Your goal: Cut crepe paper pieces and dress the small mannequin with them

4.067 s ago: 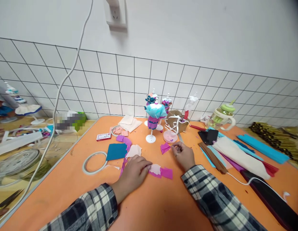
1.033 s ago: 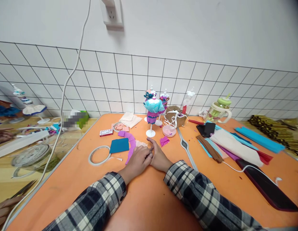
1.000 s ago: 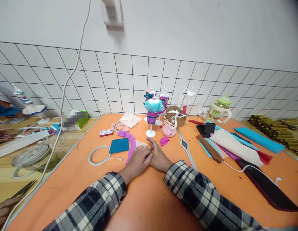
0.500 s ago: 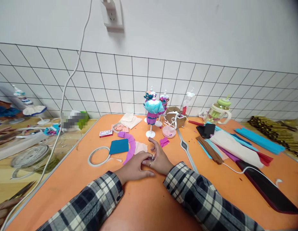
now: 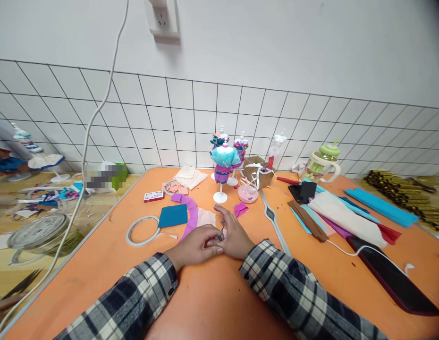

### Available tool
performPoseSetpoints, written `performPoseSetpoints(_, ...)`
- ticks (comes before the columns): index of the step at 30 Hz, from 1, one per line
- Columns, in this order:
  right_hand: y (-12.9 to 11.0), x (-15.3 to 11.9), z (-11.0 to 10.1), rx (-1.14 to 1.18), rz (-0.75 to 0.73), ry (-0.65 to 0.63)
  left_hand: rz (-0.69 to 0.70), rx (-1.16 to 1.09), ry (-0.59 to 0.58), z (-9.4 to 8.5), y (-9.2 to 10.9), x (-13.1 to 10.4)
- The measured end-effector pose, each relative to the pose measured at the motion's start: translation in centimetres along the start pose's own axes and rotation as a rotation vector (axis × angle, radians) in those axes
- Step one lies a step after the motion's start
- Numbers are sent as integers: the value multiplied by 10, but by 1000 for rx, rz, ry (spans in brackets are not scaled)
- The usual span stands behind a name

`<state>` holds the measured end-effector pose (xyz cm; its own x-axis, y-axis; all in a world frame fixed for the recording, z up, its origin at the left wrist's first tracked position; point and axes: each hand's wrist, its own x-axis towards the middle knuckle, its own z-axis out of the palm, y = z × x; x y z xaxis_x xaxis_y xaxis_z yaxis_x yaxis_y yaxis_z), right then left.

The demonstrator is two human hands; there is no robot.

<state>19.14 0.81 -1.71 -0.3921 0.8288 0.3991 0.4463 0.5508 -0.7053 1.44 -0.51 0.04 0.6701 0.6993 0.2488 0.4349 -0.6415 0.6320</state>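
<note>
Orange desk [image 5: 212, 302] against a white wall tiled in a dark grid; a socket and a white cable [image 5: 99, 106] hang above the left side.

Containers: a shallow pink dish [image 5: 248, 193] behind the hands, contents too small to tell; a brown paper box [image 5: 257, 173] with white ribbon spilling over its rim; a green-lidded handled cup [image 5: 322, 166] at the right rear; a clear glass lid [image 5: 40, 232] on the neighbouring wooden surface at left.

Surroundings: small white mannequin stands [image 5: 222, 163] dressed in turquoise and magenta paper, just behind the hands. A ring of double-sided tape [image 5: 139, 230] lies left of the hands, a teal paper square [image 5: 173, 216] beside it, and a curved purple paper strip [image 5: 189, 216] touching a pale pink piece [image 5: 206, 217]. A magenta scrap [image 5: 240, 208] sits near the dish. A small red-and-white box [image 5: 153, 196] lies further back. At right, folded crepe paper sheets [image 5: 347, 215] in cream, blue, brown and red; a dark flat case [image 5: 392, 281] with a white cord.

Hands: left hand [image 5: 196, 244] and right hand [image 5: 235, 233] lie on the desk, touching, fingertips pinched narrowly together on a small thin metal item [image 5: 221, 233], too small to identify. It sits between the two hands at the desk's centre, in front of the mannequin stands. Both sleeves are dark plaid.
</note>
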Motion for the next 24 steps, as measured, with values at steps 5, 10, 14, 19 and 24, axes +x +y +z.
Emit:
performPoseSetpoints(5,1,0,4,89,22,-73,75,60,-31,-4,6,-1)
performPoseSetpoints(10,-6,1,2,106,2,-140,158,100,-46,-5,11,-1)
performPoseSetpoints(14,-15,0,-5,48,6,-170,201,132,-35,-6,14,0)
performPoseSetpoints(19,-23,-3,-7,0,6,-131,208,172,-18,-6,14,-1)
performPoseSetpoints(24,-26,-6,-6,-31,38,-89,145,194,-6,-6,13,-2)
